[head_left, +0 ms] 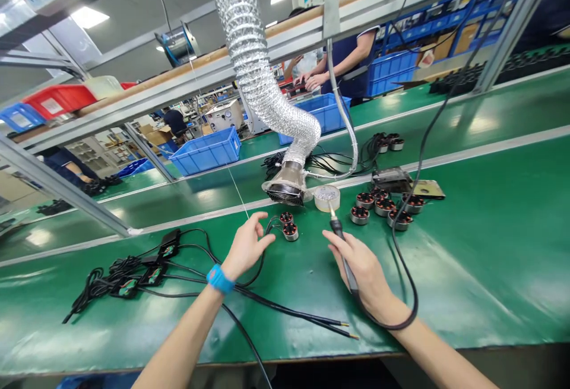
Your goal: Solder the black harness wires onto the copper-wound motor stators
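Note:
My right hand (363,267) is closed round a soldering iron (338,231), whose tip rests at a round pale tin (327,197). My left hand (246,246), with a blue wristband (220,279), hovers over the bench with its thumb and fingers apart and nothing visible between them. Just right of it lie two small round motors (290,231) with a black cable. Several more motors (383,206) stand right of the tin. Black cables with small green circuit boards (128,287) lie at the left, and two bare cable ends (350,330) point toward the front edge.
A silver duct (256,62) hangs down to a fume hood (288,184) behind the motors. The iron's cord (412,282) loops round my right wrist. Blue bins (207,151) and a person's hands (312,80) are beyond the green bench (481,246).

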A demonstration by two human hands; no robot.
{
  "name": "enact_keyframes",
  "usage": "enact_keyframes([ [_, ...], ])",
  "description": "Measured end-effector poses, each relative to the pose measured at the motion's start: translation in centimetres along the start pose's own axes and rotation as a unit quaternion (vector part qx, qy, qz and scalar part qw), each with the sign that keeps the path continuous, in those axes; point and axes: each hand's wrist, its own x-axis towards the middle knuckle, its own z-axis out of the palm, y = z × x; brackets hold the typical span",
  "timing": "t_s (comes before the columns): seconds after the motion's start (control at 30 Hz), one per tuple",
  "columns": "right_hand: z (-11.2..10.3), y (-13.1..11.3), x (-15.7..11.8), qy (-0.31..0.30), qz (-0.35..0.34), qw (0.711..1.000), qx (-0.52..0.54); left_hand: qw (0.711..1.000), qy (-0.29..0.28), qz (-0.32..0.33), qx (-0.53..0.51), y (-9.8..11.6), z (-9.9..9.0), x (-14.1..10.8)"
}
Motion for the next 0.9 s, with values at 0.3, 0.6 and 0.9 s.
enact_keyframes([
  [0.3, -1.1, 6.4, 2.2, -0.077, -0.006, 0.981, -0.180, 0.963, -0.060, 0.019, 0.261, -3.2, 2.5, -13.3],
  [0.6, -0.3, 7.7, 2.6, -0.025, -0.015, 0.991, -0.131, 0.971, -0.036, 0.004, 0.236, -7.8, -0.2, -12.4],
  [0.9, 0.4, 9.3, 2.6, -0.045, -0.010, 0.993, -0.110, 0.995, 0.018, -0.022, 0.099, -4.9, 1.2, -11.0],
])
